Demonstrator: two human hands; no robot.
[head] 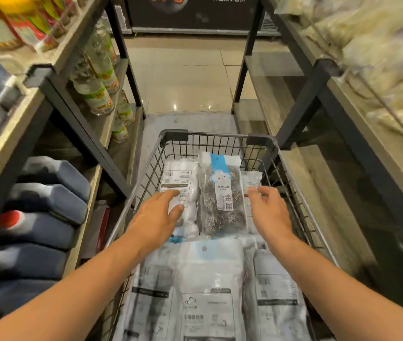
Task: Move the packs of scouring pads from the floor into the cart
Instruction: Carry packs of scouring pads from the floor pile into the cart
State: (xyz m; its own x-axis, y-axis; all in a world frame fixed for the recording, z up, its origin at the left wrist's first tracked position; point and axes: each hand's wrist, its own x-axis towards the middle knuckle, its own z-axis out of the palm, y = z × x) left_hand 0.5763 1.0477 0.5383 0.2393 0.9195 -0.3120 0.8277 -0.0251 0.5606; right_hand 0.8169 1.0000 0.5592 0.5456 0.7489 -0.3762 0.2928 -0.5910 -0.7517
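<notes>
Hands (216,212) (both empty) over packs (222,200)

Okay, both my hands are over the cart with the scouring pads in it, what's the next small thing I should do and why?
Probably draw both hands back out of the cart. The left hand and right hand are open and hold nothing, one on each side of the face-up steel scourer pack, which already lies on the other packs in the basket. No pack on the floor shows here, so look down for more.
</notes>
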